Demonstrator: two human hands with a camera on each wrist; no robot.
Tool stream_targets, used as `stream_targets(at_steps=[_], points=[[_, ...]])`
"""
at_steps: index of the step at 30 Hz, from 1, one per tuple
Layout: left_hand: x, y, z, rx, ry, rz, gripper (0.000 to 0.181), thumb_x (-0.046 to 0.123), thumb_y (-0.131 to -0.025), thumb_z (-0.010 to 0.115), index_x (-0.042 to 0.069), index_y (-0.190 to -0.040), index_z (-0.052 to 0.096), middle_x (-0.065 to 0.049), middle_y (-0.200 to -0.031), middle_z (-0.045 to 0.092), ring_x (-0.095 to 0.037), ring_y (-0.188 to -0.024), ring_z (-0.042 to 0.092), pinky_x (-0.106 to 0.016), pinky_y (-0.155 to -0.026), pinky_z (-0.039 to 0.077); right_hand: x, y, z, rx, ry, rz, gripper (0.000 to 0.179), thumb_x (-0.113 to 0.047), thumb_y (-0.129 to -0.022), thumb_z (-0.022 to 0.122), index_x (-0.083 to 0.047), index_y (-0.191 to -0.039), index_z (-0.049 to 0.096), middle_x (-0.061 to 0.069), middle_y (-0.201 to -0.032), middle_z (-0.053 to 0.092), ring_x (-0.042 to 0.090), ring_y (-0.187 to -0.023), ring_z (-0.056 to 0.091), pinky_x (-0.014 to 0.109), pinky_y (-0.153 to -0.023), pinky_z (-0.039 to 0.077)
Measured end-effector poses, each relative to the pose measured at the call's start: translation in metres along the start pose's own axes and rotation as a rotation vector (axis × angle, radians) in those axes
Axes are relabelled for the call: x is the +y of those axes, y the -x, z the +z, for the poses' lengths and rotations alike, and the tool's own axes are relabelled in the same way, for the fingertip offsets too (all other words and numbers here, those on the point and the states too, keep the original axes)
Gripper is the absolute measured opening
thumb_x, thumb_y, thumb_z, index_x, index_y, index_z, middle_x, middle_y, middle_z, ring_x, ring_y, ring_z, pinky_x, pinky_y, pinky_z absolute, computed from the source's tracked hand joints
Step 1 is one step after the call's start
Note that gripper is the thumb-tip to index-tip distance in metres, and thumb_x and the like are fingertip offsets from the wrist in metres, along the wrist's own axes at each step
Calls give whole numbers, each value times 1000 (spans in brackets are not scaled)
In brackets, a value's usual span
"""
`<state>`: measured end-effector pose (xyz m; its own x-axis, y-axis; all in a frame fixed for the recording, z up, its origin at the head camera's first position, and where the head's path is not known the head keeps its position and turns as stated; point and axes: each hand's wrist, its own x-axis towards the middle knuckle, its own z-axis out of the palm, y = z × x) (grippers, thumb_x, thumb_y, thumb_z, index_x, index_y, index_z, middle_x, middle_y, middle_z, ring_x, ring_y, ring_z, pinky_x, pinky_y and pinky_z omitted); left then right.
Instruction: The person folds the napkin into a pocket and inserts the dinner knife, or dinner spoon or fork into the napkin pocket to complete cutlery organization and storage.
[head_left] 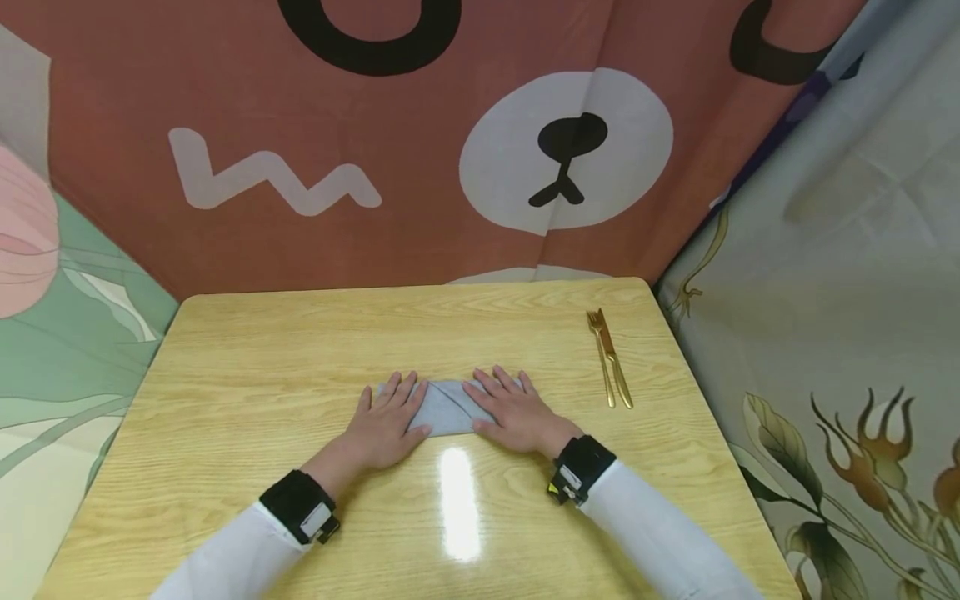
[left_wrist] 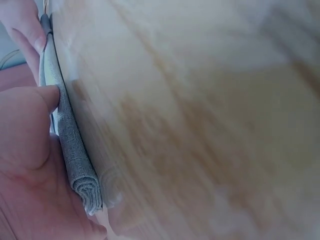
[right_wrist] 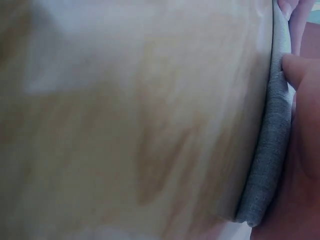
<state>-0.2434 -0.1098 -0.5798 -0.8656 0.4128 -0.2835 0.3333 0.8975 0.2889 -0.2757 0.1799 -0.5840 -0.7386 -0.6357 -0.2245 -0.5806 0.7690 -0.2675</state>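
A grey cloth napkin (head_left: 448, 410), folded into a flat band of several layers, lies on the table in the head view. Over its left end rests my left hand (head_left: 386, 425), palm down with the fingers spread and straight. My right hand (head_left: 517, 412) presses on the right end in the same flat way. The left wrist view shows stacked folds at one end of the napkin (left_wrist: 75, 145), beside the palm. In the right wrist view the thumb touches the long rounded edge of the napkin (right_wrist: 272, 130). Both palms hide the napkin's ends.
A gold fork (head_left: 602, 358) and a gold knife (head_left: 617, 362) lie side by side at the table's right. The wooden table (head_left: 262, 358) meets a brown curtain with a bear face (head_left: 566, 150) at the back. A floral curtain (head_left: 840, 333) hangs along the right side.
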Motion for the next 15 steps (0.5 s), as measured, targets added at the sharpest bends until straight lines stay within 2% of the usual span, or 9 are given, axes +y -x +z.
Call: stream_targets(at_steps=[8, 15], points=[[-4, 0, 1, -10, 24, 15, 92, 68, -99, 48, 23, -167, 4, -2, -175, -5, -30, -163, -8, -74, -122, 3, -1, 5, -4, -27, 19, -3, 80, -69, -101, 40, -34, -166, 8, 1, -176, 4, 34, -163, 5, 67, -125, 9], [-11, -5, -5, -20, 19, 48, 92, 67, -99, 50, 23, -167, 6, -3, -176, -1, -31, -163, -5, -77, -120, 5, -3, 6, -5, -40, 52, 5, 82, -69, -101, 42, -33, -166, 7, 1, -176, 4, 33, -162, 13, 65, -126, 12]])
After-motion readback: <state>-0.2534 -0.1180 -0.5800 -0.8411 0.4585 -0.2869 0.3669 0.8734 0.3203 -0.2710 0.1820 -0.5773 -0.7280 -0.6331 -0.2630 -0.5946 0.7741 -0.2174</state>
